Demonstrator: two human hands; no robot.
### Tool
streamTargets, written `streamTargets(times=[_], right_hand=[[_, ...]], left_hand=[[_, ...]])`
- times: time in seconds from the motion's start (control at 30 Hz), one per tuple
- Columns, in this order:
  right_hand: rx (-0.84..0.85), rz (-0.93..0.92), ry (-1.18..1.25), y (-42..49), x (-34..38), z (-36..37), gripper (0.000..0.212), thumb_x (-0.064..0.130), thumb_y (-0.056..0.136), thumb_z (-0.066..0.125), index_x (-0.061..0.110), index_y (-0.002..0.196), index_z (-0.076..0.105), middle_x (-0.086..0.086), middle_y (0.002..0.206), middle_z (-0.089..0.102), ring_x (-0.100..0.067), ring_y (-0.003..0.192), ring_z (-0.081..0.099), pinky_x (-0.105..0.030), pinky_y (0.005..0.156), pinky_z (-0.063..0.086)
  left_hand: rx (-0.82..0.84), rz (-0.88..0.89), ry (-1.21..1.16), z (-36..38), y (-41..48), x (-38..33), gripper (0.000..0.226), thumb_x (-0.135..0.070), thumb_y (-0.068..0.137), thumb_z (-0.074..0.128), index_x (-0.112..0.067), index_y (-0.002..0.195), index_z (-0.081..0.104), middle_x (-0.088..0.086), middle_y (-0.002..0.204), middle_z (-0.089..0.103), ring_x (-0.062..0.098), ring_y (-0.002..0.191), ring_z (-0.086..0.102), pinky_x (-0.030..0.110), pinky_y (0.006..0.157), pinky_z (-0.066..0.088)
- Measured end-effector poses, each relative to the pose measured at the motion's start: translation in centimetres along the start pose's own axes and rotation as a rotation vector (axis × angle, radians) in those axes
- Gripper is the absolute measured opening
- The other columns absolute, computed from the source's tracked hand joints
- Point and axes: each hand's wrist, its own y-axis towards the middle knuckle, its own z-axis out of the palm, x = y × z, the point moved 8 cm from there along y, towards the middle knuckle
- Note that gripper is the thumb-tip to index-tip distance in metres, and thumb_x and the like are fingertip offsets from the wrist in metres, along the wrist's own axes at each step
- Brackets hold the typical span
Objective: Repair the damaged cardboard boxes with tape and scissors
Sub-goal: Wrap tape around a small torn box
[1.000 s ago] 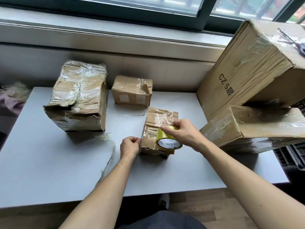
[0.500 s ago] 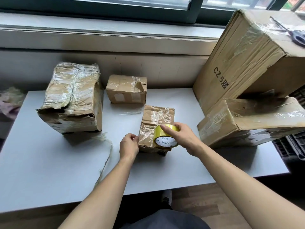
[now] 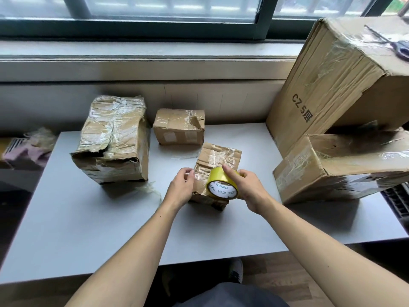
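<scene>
A small crumpled cardboard box (image 3: pixel 218 159), patched with clear tape, stands in the middle of the grey table (image 3: pixel 88 229). My right hand (image 3: pixel 247 187) grips a yellow tape roll (image 3: pixel 218 179) against the box's near side, index finger laid over the roll's top. My left hand (image 3: pixel 180 187) holds the box's left edge, fingers curled onto it. Scissors (image 3: pixel 396 48) lie on top of the large box (image 3: pixel 332 85) at the far right.
A battered taped box (image 3: pixel 115 138) stands at the left, a smaller one (image 3: pixel 179 126) behind the middle. A long box (image 3: pixel 340 167) lies at the right under the large one. A window sill runs along the back. Crumpled material (image 3: pixel 28 145) lies beyond the table's left edge.
The camera has tilted and moved closer. My left hand has shifted slightly up the box's left edge. The tape roll stays against the box.
</scene>
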Motion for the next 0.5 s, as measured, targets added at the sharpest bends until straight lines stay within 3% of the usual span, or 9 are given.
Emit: streamTargets(times=[0.07,0.13,0.2,0.3,0.37,0.5], right_hand=[[0.012,0.009,0.018,0.2,-0.2,1.2,0.060,0.066,0.076,0.073,0.010,0.093,0.060,-0.005,0.085,0.066,-0.019,0.076,0.065,-0.041,0.077,0.056],[0.031,-0.017,0.018,0.1,0.2,2.2,0.078,0.082,0.061,0.069,0.014,0.097,0.060,-0.005,0.086,0.060,-0.020,0.079,0.058,-0.042,0.077,0.050],[0.047,-0.059,-0.020,0.5,0.4,2.8,0.083,0.092,0.055,0.064,0.018,0.094,0.059,-0.005,0.084,0.055,-0.019,0.077,0.052,-0.039,0.075,0.044],[0.032,-0.107,-0.115,0.6,1.0,2.5,0.062,0.080,0.078,0.058,0.018,0.080,0.053,0.000,0.072,0.047,-0.013,0.067,0.044,-0.029,0.066,0.035],[-0.005,-0.150,-0.209,0.7,1.2,1.9,0.055,0.067,0.091,0.054,0.017,0.069,0.046,0.009,0.059,0.040,-0.008,0.055,0.036,-0.023,0.053,0.028],[-0.019,-0.248,-0.257,0.8,1.8,1.7,0.062,0.061,0.094,0.055,0.006,0.067,0.048,0.008,0.056,0.033,-0.008,0.051,0.030,-0.021,0.046,0.023]], left_hand=[[0.045,0.039,-0.030,-0.5,-0.1,-0.5,0.037,-0.043,0.104,0.039,-0.024,0.133,0.050,-0.005,0.124,0.058,0.016,0.113,0.056,0.029,0.094,0.042],[0.087,0.113,-0.015,-1.0,-0.2,-0.9,0.044,-0.049,0.102,0.038,-0.022,0.135,0.049,-0.007,0.130,0.055,0.012,0.121,0.052,0.022,0.093,0.036],[0.137,0.185,0.077,-1.2,-0.3,-0.8,0.066,-0.066,0.092,0.043,-0.022,0.141,0.045,-0.005,0.142,0.046,0.012,0.132,0.043,0.023,0.102,0.033],[0.229,0.198,0.421,-0.5,-0.8,0.8,0.112,-0.084,0.067,0.058,-0.025,0.155,0.021,-0.009,0.162,0.011,0.014,0.147,0.018,0.040,0.120,0.019],[0.219,0.257,0.593,0.3,-1.4,0.8,0.123,-0.081,0.063,0.066,-0.028,0.157,0.008,-0.012,0.164,-0.006,0.010,0.150,-0.001,0.043,0.122,0.007],[0.108,0.371,0.616,1.7,-1.4,-0.6,0.137,-0.084,0.058,0.066,-0.024,0.157,-0.005,-0.012,0.164,-0.013,0.001,0.146,-0.022,0.039,0.121,-0.010]])
